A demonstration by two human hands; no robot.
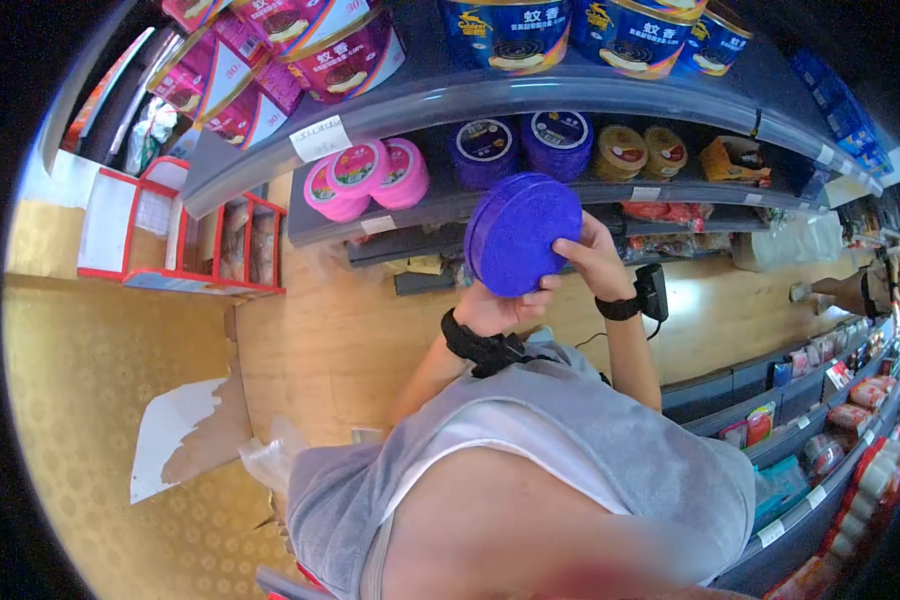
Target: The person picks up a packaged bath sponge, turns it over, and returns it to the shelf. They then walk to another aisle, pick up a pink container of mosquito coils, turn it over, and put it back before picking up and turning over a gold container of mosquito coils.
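Note:
Between my two hands is a round purple container (525,236), tilted, with its flat plain face showing. My left hand (495,308) is closed on its lower edge from below. On its right side, my right hand (592,256) grips the rim with thumb and fingers. Just behind it on the shelf sit purple tins (558,144) with dark round labels. Pink round tins (358,167) stand to their left, and gold-coloured round tins (622,152) to their right.
Above, a shelf edge (430,108) runs across, bearing pink tubs (345,55) and blue tubs (505,35). A red-framed rack (185,235) stands at left. Low shelves (785,425) with packets line the right. Another person's legs (850,290) show at far right.

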